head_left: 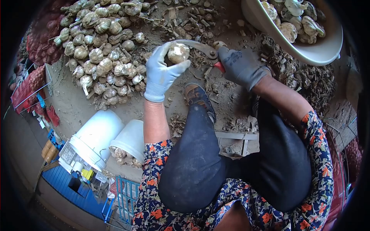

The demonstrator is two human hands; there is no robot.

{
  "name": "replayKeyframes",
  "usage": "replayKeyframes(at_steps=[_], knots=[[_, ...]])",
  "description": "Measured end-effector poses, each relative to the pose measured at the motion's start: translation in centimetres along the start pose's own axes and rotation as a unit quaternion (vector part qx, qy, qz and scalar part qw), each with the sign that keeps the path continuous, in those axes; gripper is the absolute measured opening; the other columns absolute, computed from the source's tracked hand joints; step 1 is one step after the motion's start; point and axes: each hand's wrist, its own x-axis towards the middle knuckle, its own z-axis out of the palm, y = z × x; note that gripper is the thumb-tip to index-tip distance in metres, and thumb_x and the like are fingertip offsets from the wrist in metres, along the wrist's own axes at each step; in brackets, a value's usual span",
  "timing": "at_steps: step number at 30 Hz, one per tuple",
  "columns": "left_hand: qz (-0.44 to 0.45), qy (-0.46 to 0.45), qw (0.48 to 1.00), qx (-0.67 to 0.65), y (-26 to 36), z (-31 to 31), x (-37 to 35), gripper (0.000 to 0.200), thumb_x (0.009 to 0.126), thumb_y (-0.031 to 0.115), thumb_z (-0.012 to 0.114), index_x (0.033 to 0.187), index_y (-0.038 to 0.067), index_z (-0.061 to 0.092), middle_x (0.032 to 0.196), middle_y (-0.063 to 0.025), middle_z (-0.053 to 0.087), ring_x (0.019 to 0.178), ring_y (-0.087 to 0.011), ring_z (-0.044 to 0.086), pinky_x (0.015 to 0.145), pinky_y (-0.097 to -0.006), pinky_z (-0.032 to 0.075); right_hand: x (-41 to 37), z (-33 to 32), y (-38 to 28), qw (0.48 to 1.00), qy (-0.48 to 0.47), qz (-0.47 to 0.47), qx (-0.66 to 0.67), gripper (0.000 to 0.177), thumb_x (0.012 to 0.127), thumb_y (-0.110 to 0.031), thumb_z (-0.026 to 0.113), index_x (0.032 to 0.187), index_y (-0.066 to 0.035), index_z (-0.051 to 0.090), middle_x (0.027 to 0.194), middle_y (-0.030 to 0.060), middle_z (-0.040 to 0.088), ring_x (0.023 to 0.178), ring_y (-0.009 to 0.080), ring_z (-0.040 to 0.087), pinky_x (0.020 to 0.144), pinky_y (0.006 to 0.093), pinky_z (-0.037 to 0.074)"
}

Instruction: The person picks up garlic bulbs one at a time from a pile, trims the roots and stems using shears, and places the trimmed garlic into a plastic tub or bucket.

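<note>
My left hand [163,71], in a pale grey glove, is closed round a garlic bulb [178,53], thumb on one side and fingers on the other. Gripped in my gloved right hand [242,66] are pruning shears [200,47] with red handles. Their curved blade reaches left to the top of the bulb, close by my left fingertips. Another garlic bulb [219,45] lies on the ground just beyond the shears. A large heap of garlic bulbs [102,54] with trimmed stems spreads to the left of my left hand.
A pale tub [320,57] holding garlic stands at the upper right. Cut stems and dry husks [304,79] litter the ground. Two white buckets [96,134] [131,138] lie tipped at the lower left, garlic inside the smaller one. Red mesh sacks [31,86] are at the far left.
</note>
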Motion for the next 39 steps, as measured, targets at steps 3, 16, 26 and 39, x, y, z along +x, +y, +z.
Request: replayKeyframes(at_steps=[3, 16, 26, 39], knots=[[-0.141, 0.038, 0.98, -0.132, 0.2, 0.1, 0.0, 0.058, 0.071, 0.012, 0.08, 0.12, -0.004, 0.054, 0.105, -0.0069, 0.062, 0.094, -0.0112, 0.059, 0.085, -0.025, 0.049, -0.2, 1.4, 1.0, 0.994, 0.038, 0.063, 0.08, 0.033, 0.085, -0.028, 0.06, 0.102, -0.002, 0.047, 0.087, 0.0228, 0.064, 0.085, 0.0367, 0.065, 0.074, 0.0443, 0.051], [-0.127, 0.07, 0.838, -0.527, 0.0, 2.6, -1.4, 0.039, 0.08, 0.003, 0.066, 0.115, 0.014, 0.056, 0.101, -0.0025, 0.061, 0.092, -0.0155, 0.059, 0.079, -0.0304, 0.051, -2.0, 0.7, -1.7, 0.932, -0.142, 0.01, 0.332, 0.057, 0.087, -0.048, 0.06, 0.112, 0.001, 0.045, 0.102, 0.0245, 0.057, 0.096, 0.0356, 0.057, 0.084, 0.0424, 0.043], [-0.091, 0.16, 0.845, -0.501, 2.8, 7.1, 0.3, 0.037, 0.077, 0.002, 0.068, 0.108, 0.008, 0.05, 0.093, 0.0009, 0.055, 0.082, -0.009, 0.054, 0.077, -0.0244, 0.048, -1.6, 2.8, -2.6, 0.937, 0.103, 0.008, 0.333, 0.042, 0.084, -0.034, 0.064, 0.098, 0.0, 0.044, 0.082, 0.0238, 0.061, 0.081, 0.0429, 0.059, 0.071, 0.0459, 0.046], [0.201, 0.128, 0.971, -0.023, 14.8, 6.4, 7.6, 0.093, 0.075, 0.061, 0.068, 0.139, 0.004, 0.031, 0.129, -0.0178, 0.035, 0.105, -0.0264, 0.049, 0.078, -0.036, 0.053, -2.8, 5.9, 0.5, 0.798, -0.053, 0.136, 0.584, 0.019, 0.086, -0.02, 0.058, 0.092, -0.006, 0.048, 0.068, 0.0015, 0.048, 0.052, 0.0128, 0.048, 0.047, 0.0308, 0.044]])
